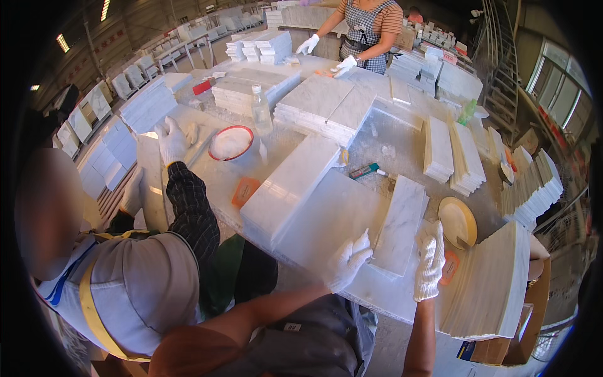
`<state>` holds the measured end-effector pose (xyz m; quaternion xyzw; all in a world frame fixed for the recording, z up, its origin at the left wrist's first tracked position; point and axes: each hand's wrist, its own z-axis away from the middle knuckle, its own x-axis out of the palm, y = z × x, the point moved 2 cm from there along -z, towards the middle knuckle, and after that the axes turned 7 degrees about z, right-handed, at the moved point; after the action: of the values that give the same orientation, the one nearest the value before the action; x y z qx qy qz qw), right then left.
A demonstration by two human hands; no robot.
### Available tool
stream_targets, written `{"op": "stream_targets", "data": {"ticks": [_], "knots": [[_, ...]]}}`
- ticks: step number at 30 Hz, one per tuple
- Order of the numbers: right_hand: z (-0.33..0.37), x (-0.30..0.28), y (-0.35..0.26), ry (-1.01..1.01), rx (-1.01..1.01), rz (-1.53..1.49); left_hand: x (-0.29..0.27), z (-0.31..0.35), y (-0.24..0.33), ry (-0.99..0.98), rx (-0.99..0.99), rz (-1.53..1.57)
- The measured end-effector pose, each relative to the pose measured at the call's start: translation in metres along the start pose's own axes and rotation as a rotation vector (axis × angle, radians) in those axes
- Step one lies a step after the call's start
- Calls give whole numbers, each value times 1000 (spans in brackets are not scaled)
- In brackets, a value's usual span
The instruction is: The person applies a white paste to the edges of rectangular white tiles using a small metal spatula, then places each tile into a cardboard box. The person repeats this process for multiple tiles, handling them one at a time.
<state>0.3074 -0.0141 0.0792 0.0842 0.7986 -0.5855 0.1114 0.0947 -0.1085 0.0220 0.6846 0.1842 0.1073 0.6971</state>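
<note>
A small pile of long grey-veined white marble tiles (399, 226) lies before me on the dusty worktable. My left hand (349, 261), in a white knit glove, is by the pile's left edge with its fingers apart and nothing visible in them. At the right edge is my right hand (429, 261), also gloved, its fingers stretched forward along the tiles. Whether its fingertips touch the tile is hard to make out. Beside that hand sit a yellow-rimmed bowl (457, 222) of white paste and an orange scraper (448, 267).
A taller marble stack (290, 188) stands left of my hands, a long row of tiles (490, 283) to the right. One co-worker's gloved hand (171, 141) is at the left; another co-worker's hand (344, 66) rests across the table. A red-rimmed bowl (231, 143) holds white powder.
</note>
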Motion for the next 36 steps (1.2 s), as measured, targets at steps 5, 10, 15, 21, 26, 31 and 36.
{"op": "stream_targets", "data": {"ticks": [5,10,15,21,26,31,36], "knots": [[42,-40,19,11,94,39,2,-1,-2,-36,-58,327],[98,-65,38,-3,332,-58,8,9,6,-77,216,400],[116,-44,53,-58,4,155,25,25,15,-407,-47,685],[118,-23,46,-113,-56,233,35,32,11,-563,-169,571],[113,-19,20,-125,-33,138,38,42,12,-526,-98,461],[122,-29,1,-112,43,156,39,44,18,-613,216,3],[135,-41,19,-40,163,227,56,34,27,-702,344,-302]]}}
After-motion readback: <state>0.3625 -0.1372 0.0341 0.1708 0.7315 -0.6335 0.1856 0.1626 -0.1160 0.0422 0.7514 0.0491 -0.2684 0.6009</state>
